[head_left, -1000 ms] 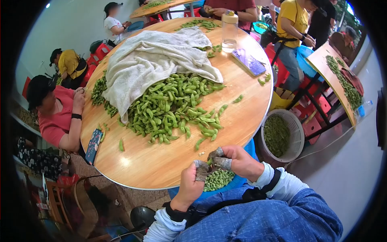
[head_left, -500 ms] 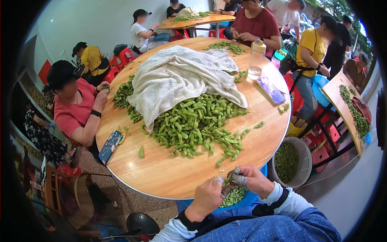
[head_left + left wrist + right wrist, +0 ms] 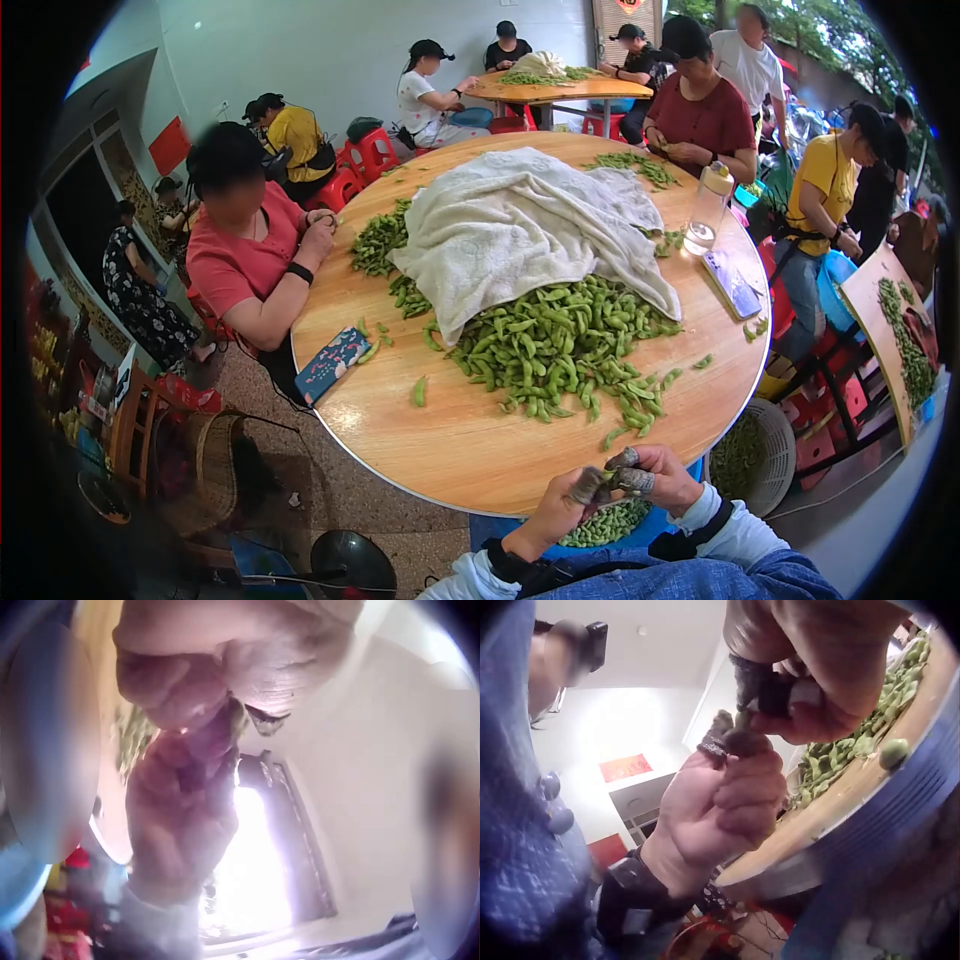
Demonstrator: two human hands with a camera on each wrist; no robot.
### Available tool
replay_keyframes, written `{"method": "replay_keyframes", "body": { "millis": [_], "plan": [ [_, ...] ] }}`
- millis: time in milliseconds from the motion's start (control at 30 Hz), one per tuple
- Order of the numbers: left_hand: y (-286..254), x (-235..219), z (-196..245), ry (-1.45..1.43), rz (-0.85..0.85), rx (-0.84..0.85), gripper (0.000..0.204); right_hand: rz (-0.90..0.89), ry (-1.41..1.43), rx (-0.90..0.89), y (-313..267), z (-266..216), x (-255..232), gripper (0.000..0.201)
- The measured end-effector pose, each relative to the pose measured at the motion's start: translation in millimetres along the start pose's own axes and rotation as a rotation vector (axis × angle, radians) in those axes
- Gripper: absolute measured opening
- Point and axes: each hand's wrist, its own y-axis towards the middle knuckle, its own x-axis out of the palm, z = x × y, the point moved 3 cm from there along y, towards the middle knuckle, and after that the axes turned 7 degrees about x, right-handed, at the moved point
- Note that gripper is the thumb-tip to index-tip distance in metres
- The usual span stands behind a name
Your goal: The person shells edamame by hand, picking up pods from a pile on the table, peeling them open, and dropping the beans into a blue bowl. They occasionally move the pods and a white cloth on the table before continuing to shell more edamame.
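Note:
Both hands meet over a blue basin [image 3: 655, 525] of shelled green beans [image 3: 612, 524], at the near edge of the round table. My left hand [image 3: 553, 514] pinches a green soybean pod [image 3: 742, 720] between thumb and fingers. From the other side, my right hand [image 3: 668, 478] grips the same pod, its fingertips close against the left ones. Grey wrappings [image 3: 634, 481] cover the thumb and some fingertips. Most of the pod is hidden by the fingers. A large heap of soybean pods [image 3: 560, 350] lies beyond the hands, partly under a white towel [image 3: 530, 225].
On the wooden table [image 3: 480, 455] are a patterned phone or case [image 3: 332, 366], a purple phone [image 3: 733, 285] and a clear bottle [image 3: 708, 212]. A white basket [image 3: 775, 462] of pods stands on the floor at right. A person in a red top [image 3: 245, 250] sits at left.
The head view has tilted up and swung left, so the table and hands sit farther right in it. Both hands stay together over the basin, fingers shifting slightly around a pod.

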Motion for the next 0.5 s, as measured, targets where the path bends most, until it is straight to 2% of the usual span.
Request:
{"method": "replay_keyframes", "body": {
  "millis": [100,167,200,300,400,500],
  "plan": [
    [0,7,26,0.513,0.045,0.266,0.017,0.06,-0.094,0.056,-1,-9,7,0.017],
    [0,6,31,0.483,-0.028,0.243,0.017,0.077,-0.251,0.032,-3,-15,14,0.017],
    [-2,5,31,0.466,-0.066,0.23,0.016,0.033,-0.236,0.027,-4,-14,14,0.017],
    [-6,3,25,0.242,-0.129,0.225,0.017,-0.079,-0.176,0.011,-5,-6,11,0.018],
    [-10,1,19,0.096,-0.166,0.093,0.017,-0.142,-0.115,0.003,-6,-2,9,0.02],
    [-14,2,11,-0.254,-0.115,-0.093,0.02,-0.169,-0.067,0.003,-7,3,10,0.022]
  ]
}}
